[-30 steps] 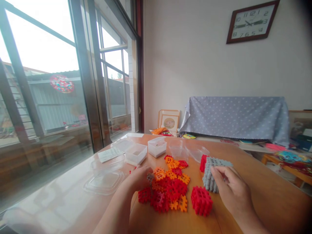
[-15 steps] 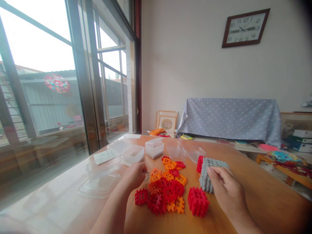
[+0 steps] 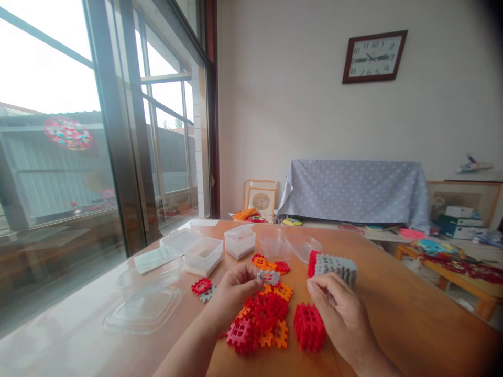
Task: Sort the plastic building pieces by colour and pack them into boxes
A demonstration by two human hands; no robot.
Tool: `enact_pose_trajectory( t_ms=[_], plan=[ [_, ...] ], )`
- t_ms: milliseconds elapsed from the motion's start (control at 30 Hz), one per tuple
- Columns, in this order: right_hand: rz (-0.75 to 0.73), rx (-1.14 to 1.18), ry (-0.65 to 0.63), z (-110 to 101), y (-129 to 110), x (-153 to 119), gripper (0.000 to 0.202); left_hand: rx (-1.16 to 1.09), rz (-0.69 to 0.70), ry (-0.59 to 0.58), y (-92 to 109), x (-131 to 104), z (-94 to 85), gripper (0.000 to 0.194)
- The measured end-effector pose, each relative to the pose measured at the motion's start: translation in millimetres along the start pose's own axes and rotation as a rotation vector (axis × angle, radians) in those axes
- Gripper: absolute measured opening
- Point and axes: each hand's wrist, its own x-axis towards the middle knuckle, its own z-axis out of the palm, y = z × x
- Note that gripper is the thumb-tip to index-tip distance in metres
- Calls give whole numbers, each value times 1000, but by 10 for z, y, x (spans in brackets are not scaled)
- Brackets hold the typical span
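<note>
Left hand (image 3: pixel 239 285) pinching gray lattice tile (image 3: pixel 269 277) over red-orange tile pile (image 3: pixel 271 311), right hand (image 3: pixel 341 306) curled before gray stack (image 3: pixel 335 264), grip indeterminate, plastic box (image 3: pixel 240 243) toward counter's (image 3: pixel 401 293) far edge

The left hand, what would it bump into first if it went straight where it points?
Probably the red pieces by the grey stack: the left hand points that way, holding a grey piece. The right hand is near that line too; depth is unclear.
</note>
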Motion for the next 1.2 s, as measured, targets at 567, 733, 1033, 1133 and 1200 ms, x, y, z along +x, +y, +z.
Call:
enact_pose_trajectory(
  t_ms=[567, 733, 1033, 1133, 1200],
  plan=[
    [168, 168, -188, 123, -137, -48, 21, -147, 64, -137, -11, -142, 352, 18],
    [223, 244, -172, 176, -109, -79, 20, -209, 13, -153, -36, -138, 366, 20],
    [216, 291, -248, 136, -179, -82, 19, -226, 14, -128, -36, -122, 306, 24],
    [224, 256, -244, 122, -156, -92, 22, -230, 37, -142, -49, -104, 301, 28],
    [229, 224, -247, 119, -138, -94, 24, -228, 62, -163, -70, -99, 299, 30]
  ],
)
